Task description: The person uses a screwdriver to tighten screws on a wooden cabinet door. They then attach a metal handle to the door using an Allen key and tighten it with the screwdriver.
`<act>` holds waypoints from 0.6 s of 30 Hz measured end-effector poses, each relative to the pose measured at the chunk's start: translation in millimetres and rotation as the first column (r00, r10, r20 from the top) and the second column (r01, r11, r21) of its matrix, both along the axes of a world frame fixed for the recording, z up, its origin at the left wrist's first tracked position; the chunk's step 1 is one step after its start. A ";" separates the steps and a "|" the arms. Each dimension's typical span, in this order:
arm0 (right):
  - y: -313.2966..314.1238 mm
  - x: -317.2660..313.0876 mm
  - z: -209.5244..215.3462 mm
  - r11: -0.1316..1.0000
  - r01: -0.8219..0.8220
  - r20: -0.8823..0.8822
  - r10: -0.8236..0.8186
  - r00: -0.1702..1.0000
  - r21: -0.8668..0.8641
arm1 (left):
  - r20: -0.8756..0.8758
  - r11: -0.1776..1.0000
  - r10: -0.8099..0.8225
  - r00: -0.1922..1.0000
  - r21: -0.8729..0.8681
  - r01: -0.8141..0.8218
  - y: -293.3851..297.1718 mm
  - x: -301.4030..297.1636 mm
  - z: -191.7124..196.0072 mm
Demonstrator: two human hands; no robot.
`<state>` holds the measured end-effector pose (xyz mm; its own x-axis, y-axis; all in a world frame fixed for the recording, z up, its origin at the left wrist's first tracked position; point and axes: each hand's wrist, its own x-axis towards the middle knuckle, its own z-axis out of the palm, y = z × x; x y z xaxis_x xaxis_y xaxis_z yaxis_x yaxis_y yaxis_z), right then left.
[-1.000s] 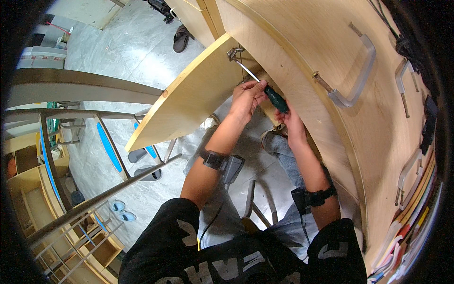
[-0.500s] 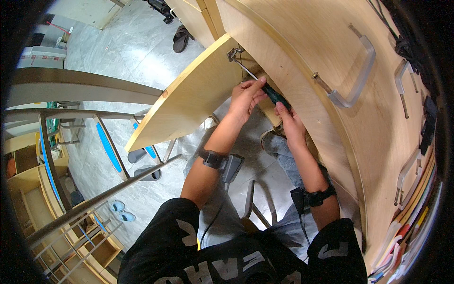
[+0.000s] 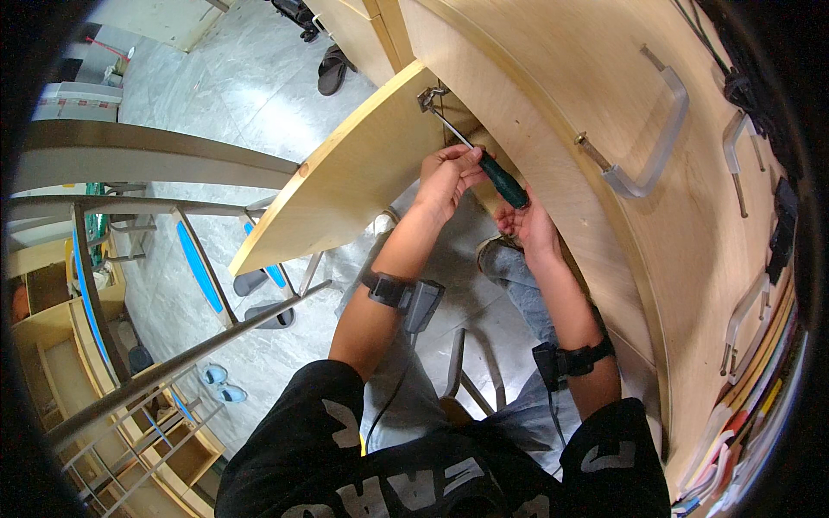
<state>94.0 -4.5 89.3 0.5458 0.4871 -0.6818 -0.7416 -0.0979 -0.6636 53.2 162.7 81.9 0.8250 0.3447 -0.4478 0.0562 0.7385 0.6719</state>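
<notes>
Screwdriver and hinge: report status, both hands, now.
Left hand steadies the shaft; right hand grips the green-handled screwdriver. Tip at the metal hinge on the open cabinet door. Nothing blocking.

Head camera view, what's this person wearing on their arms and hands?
Both hands are bare, no gloves. The left hand has a black wrist strap with a grey box-shaped device behind it. The right hand has a similar black strap and dark device, trailing a thin cable. Short black sleeves with pale lettering cover the upper arms.
</notes>
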 end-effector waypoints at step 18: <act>2.7 -10.5 -25.0 0.993 0.086 0.756 0.004 0.654 -0.080 | -0.036 0.998 -0.068 0.997 -0.004 0.068 -12.5 3.3 -3.1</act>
